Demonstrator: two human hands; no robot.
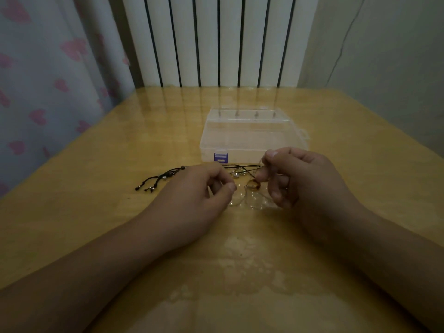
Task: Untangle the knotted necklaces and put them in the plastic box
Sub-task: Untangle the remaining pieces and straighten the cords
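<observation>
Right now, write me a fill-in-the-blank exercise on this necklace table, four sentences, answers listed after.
1. The clear plastic box has a clasp coloured ____.
2. The amber ring pendant lies between the left hand and the ____ hand.
3. The beaded ends of the black cord necklace trail off to the ____ of the left hand.
4. Behind the wooden table stands a white ____.

Missing words: purple; right; left; radiator

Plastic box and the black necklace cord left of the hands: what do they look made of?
Plastic box: clear, glossy hard plastic; the table shows through it. Black cord: looks like matte braided string with small beads, though it is too dim to be sure.
</observation>
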